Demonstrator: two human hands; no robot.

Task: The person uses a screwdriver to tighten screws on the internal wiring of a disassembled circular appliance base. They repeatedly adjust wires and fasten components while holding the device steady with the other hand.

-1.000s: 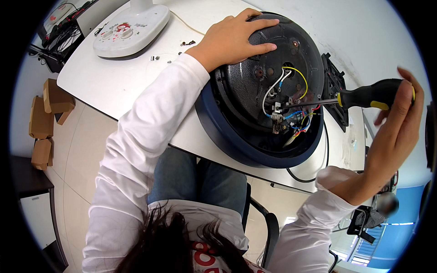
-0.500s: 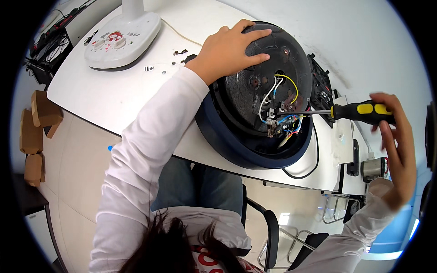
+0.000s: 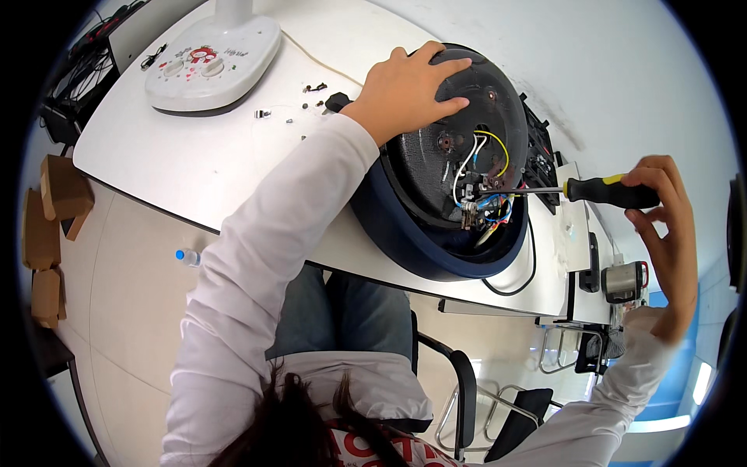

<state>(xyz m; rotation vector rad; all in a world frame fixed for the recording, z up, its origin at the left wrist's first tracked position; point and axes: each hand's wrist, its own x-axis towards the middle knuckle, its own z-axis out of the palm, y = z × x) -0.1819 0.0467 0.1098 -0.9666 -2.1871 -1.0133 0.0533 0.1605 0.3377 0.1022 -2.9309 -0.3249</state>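
A round navy appliance housing (image 3: 416,251) lies on the table with its black underside (image 3: 424,167) facing me. My left hand (image 3: 405,92) rests on the upper left of that underside, thumb and index finger stretched apart. In my right hand (image 3: 671,222) is the end of a black and yellow screwdriver (image 3: 603,191), pinched between thumb and fingers. Its shaft runs level to the left, and the tip reaches a small terminal block (image 3: 471,194) among colored wires (image 3: 498,208). The exact contact at the tip is too small to make out.
A white appliance base with two knobs (image 3: 214,66) stands at the far left. Several small loose parts (image 3: 263,114) lie beside my left forearm. A black tool case (image 3: 538,156) sits behind the housing. A black cable (image 3: 532,265) curls at the right; chairs (image 3: 520,424) stand below.
The screwdriver handle has rolled, so less yellow shows, and my right fingers have closed round its end. The view has shifted slightly. My left hand stays on the underside.
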